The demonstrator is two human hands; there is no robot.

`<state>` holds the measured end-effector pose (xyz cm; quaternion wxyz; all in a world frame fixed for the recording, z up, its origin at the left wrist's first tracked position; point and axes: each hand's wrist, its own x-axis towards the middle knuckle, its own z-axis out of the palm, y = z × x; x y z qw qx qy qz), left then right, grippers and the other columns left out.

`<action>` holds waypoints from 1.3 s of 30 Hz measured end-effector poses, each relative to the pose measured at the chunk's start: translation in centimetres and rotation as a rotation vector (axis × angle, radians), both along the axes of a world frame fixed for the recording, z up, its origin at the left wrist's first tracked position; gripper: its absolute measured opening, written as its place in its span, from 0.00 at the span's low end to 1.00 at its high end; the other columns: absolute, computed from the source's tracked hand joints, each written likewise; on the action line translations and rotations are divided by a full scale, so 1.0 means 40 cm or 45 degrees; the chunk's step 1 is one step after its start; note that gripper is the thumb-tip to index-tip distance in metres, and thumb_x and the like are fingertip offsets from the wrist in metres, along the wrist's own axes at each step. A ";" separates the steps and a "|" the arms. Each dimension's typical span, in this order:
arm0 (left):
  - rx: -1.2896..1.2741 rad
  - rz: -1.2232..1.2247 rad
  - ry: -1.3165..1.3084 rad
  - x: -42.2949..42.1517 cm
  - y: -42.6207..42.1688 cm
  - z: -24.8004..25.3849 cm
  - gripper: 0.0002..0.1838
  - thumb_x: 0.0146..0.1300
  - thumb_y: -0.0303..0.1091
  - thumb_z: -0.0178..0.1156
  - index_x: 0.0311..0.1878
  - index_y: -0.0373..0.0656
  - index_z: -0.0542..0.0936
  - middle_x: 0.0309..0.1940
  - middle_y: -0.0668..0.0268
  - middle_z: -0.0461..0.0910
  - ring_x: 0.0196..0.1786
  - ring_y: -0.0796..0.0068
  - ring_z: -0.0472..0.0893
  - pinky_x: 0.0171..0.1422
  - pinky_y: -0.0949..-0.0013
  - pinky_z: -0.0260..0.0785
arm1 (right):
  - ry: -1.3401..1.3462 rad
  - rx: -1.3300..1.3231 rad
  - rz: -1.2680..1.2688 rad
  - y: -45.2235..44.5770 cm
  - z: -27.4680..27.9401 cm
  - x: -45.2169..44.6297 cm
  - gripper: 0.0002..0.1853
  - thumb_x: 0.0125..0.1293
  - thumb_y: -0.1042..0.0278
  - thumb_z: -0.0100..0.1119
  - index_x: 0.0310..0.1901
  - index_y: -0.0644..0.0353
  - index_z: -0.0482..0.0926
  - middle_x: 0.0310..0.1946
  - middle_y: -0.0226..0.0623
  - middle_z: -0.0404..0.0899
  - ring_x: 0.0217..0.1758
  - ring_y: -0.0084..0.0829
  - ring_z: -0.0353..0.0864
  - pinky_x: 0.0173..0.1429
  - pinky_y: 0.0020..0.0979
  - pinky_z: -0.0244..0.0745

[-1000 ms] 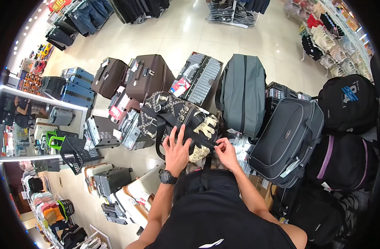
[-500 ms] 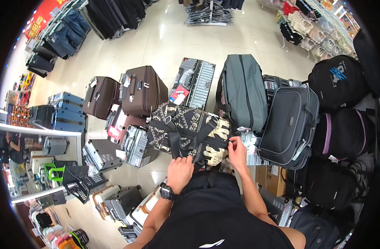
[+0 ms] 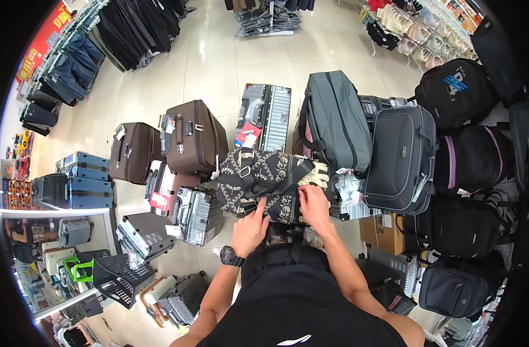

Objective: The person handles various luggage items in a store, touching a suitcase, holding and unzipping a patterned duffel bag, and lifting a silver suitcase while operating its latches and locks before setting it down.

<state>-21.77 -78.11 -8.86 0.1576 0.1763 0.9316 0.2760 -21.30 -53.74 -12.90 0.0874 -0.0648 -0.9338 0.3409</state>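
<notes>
The patterned bag (image 3: 274, 169) lies just beside the grey bag (image 3: 334, 124). Left hand (image 3: 250, 230): index extended onto it; right hand (image 3: 314, 206), nearer the grey bag: half-curled. Any grip, I cannot tell. Keep the patterned bag steady.

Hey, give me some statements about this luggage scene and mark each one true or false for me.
1. The left hand and the right hand are both at the patterned bag. True.
2. A glove covers the right hand. False: it is bare.
3. The watch is on the left wrist. True.
4. The bag with purple trim is at the picture's left edge. False: it is on the right side.
5. Two brown suitcases are left of the patterned bag in the picture. True.
</notes>
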 end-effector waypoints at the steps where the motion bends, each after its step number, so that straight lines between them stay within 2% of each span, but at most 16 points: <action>1: 0.052 0.026 0.023 -0.007 0.001 0.012 0.34 0.78 0.42 0.60 0.84 0.51 0.64 0.37 0.47 0.89 0.36 0.37 0.87 0.39 0.39 0.78 | 0.006 0.002 0.004 -0.014 0.002 -0.006 0.05 0.74 0.73 0.63 0.47 0.63 0.83 0.43 0.45 0.87 0.50 0.50 0.83 0.57 0.48 0.78; 2: 0.058 0.044 -0.020 -0.015 0.003 0.022 0.39 0.76 0.37 0.61 0.87 0.51 0.60 0.40 0.47 0.88 0.38 0.40 0.87 0.42 0.41 0.78 | -0.007 -0.010 0.046 -0.025 0.005 -0.014 0.05 0.74 0.72 0.64 0.47 0.63 0.84 0.43 0.45 0.86 0.50 0.50 0.83 0.56 0.48 0.78; 5: 0.255 0.136 0.121 -0.029 0.004 0.010 0.40 0.74 0.32 0.63 0.87 0.51 0.61 0.44 0.52 0.86 0.44 0.47 0.86 0.47 0.47 0.78 | -0.002 -0.034 0.118 -0.056 0.006 -0.039 0.06 0.74 0.71 0.64 0.47 0.62 0.84 0.42 0.45 0.86 0.49 0.50 0.83 0.56 0.48 0.78; 6: 0.293 0.155 0.122 -0.037 0.002 0.006 0.40 0.72 0.28 0.64 0.86 0.51 0.63 0.51 0.55 0.82 0.53 0.52 0.82 0.58 0.52 0.76 | -0.017 -0.063 0.140 -0.063 0.004 -0.046 0.06 0.74 0.71 0.64 0.47 0.62 0.84 0.41 0.45 0.86 0.48 0.50 0.83 0.55 0.48 0.78; 7: 0.294 0.163 0.135 -0.044 0.001 0.006 0.40 0.72 0.28 0.64 0.86 0.51 0.63 0.51 0.55 0.82 0.53 0.52 0.82 0.58 0.52 0.76 | -0.032 -0.091 0.163 -0.071 0.004 -0.054 0.06 0.74 0.71 0.64 0.47 0.62 0.84 0.41 0.45 0.86 0.48 0.50 0.83 0.55 0.48 0.78; 9: 0.314 0.229 0.472 -0.056 -0.002 0.007 0.39 0.71 0.26 0.65 0.84 0.47 0.67 0.56 0.54 0.80 0.57 0.52 0.80 0.63 0.53 0.73 | -0.014 -0.115 0.189 -0.085 0.003 -0.069 0.06 0.74 0.71 0.64 0.47 0.61 0.84 0.40 0.45 0.85 0.47 0.50 0.83 0.55 0.48 0.78; 10: 0.325 0.284 0.408 -0.056 -0.009 -0.003 0.36 0.70 0.26 0.65 0.82 0.47 0.70 0.62 0.53 0.77 0.63 0.50 0.77 0.70 0.52 0.69 | -0.047 -0.120 0.202 -0.093 0.001 -0.077 0.06 0.74 0.71 0.64 0.47 0.61 0.84 0.40 0.45 0.85 0.47 0.50 0.83 0.55 0.48 0.78; 13: 0.300 0.413 0.460 -0.054 -0.036 -0.045 0.32 0.71 0.27 0.64 0.78 0.48 0.75 0.65 0.56 0.78 0.67 0.53 0.77 0.71 0.51 0.69 | -0.023 -0.174 0.260 -0.127 -0.012 -0.097 0.06 0.75 0.70 0.64 0.47 0.61 0.83 0.39 0.45 0.85 0.48 0.49 0.84 0.55 0.47 0.79; 15: 0.340 0.482 0.452 -0.051 -0.056 -0.077 0.27 0.70 0.26 0.63 0.73 0.43 0.79 0.65 0.55 0.80 0.67 0.51 0.78 0.72 0.52 0.70 | 0.063 -0.198 0.306 -0.159 -0.018 -0.111 0.05 0.75 0.70 0.65 0.46 0.61 0.84 0.36 0.45 0.85 0.41 0.48 0.86 0.48 0.46 0.80; 18: 0.592 0.574 0.380 -0.047 -0.085 -0.087 0.21 0.69 0.21 0.62 0.66 0.36 0.81 0.63 0.51 0.82 0.66 0.47 0.82 0.73 0.56 0.73 | -0.006 -0.223 0.340 -0.203 -0.015 -0.128 0.07 0.75 0.69 0.66 0.48 0.63 0.85 0.36 0.48 0.87 0.41 0.51 0.88 0.48 0.47 0.81; 25: 0.799 0.814 0.172 -0.070 -0.154 -0.089 0.21 0.69 0.19 0.61 0.65 0.35 0.80 0.61 0.50 0.82 0.64 0.46 0.82 0.71 0.54 0.73 | -0.003 -0.223 0.273 -0.227 -0.065 -0.149 0.11 0.73 0.66 0.66 0.45 0.66 0.86 0.34 0.50 0.89 0.39 0.55 0.88 0.47 0.49 0.81; 27: 0.601 0.722 0.375 -0.110 -0.194 -0.142 0.22 0.71 0.20 0.61 0.67 0.38 0.80 0.62 0.56 0.81 0.63 0.58 0.83 0.61 0.59 0.80 | -0.096 -0.196 0.234 -0.227 -0.066 -0.149 0.11 0.72 0.65 0.67 0.43 0.67 0.86 0.33 0.51 0.88 0.38 0.55 0.88 0.46 0.49 0.80; 31: 0.589 0.756 0.377 -0.213 -0.223 -0.170 0.22 0.75 0.28 0.63 0.70 0.40 0.79 0.65 0.56 0.81 0.65 0.57 0.82 0.67 0.56 0.77 | -0.087 -0.151 0.175 -0.237 -0.083 -0.130 0.11 0.70 0.63 0.68 0.42 0.64 0.86 0.35 0.53 0.88 0.41 0.57 0.87 0.50 0.53 0.80; 32: 0.614 0.750 0.324 -0.241 -0.233 -0.193 0.25 0.76 0.34 0.65 0.73 0.39 0.77 0.67 0.53 0.82 0.67 0.56 0.82 0.71 0.56 0.75 | -0.089 -0.154 0.152 -0.242 -0.085 -0.125 0.11 0.70 0.63 0.68 0.42 0.64 0.86 0.35 0.53 0.88 0.41 0.57 0.87 0.50 0.53 0.80; 35: 0.624 0.783 0.173 -0.320 -0.234 -0.257 0.29 0.74 0.35 0.69 0.73 0.33 0.76 0.66 0.47 0.83 0.66 0.51 0.83 0.75 0.55 0.72 | 0.002 -0.191 0.094 -0.255 -0.096 -0.115 0.11 0.66 0.64 0.70 0.38 0.64 0.86 0.32 0.52 0.87 0.39 0.57 0.87 0.48 0.52 0.80; 39: 0.769 0.772 -0.216 -0.375 -0.242 -0.246 0.34 0.71 0.38 0.73 0.75 0.31 0.75 0.61 0.48 0.87 0.61 0.58 0.87 0.68 0.59 0.78 | 0.074 -0.154 0.001 -0.265 -0.148 -0.104 0.11 0.63 0.64 0.73 0.35 0.64 0.86 0.30 0.50 0.87 0.38 0.58 0.86 0.47 0.53 0.79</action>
